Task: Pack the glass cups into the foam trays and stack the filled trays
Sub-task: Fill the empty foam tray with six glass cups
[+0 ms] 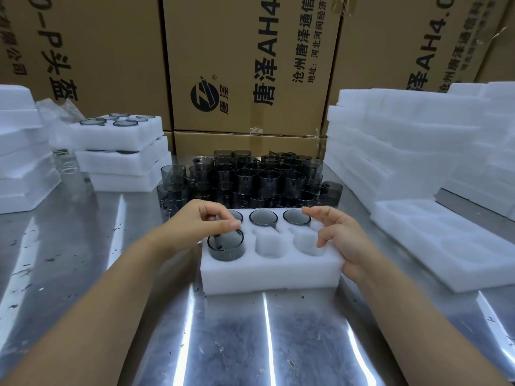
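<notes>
Crowding behind the foam tray (267, 271) stand loose cups (250, 179).

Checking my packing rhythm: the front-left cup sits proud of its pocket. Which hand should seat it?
Left. The left hand hovers directly over that cup, while the right hand rests at the far right end of the foam tray, probably steadying it.

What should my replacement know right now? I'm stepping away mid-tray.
Left hand hovers at the front-left cup, which is only part-way in; grip unclear.
Right hand rests against the foam tray, holding nothing.
Done: three back-row cups seated; a stack of trays far left, top one filled.
Left: seat that cup, fill two empty front pockets from the loose cups, stack the tray.
</notes>
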